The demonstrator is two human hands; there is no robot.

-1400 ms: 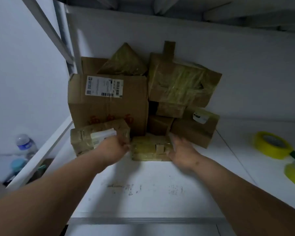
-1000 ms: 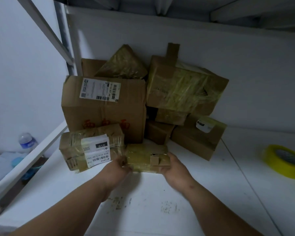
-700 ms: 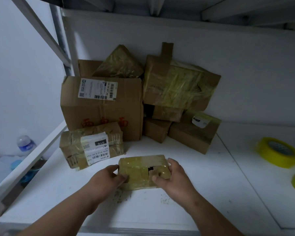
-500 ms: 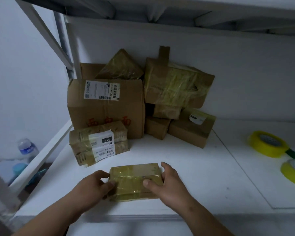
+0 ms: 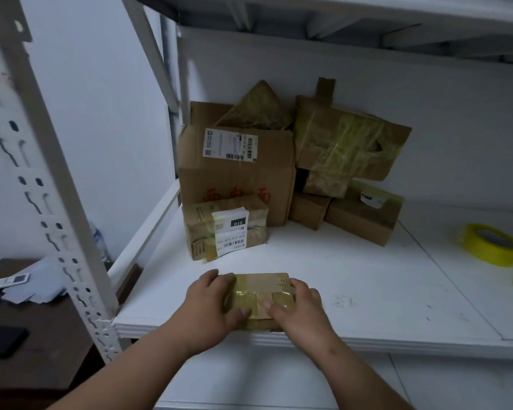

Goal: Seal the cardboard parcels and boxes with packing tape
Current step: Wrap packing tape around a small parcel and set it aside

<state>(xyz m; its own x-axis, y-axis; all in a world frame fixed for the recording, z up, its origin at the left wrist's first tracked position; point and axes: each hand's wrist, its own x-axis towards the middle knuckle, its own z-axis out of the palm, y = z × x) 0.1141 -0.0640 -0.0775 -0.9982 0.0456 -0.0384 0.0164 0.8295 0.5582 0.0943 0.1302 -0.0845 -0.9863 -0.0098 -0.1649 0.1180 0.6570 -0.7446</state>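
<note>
Small taped parcel (image 5: 259, 300) lies at the near edge of the white shelf (image 5: 367, 279). Left hand (image 5: 211, 306) and right hand (image 5: 301, 309) grip its ends, fingers curled over top. Advise steadying it flat before fetching the yellow tape roll (image 5: 490, 243), far right.

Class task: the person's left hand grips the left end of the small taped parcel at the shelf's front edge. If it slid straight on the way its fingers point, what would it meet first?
Probably the labelled parcel directly beyond the left hand; bare shelf lies between, though depth is uncertain.
</note>
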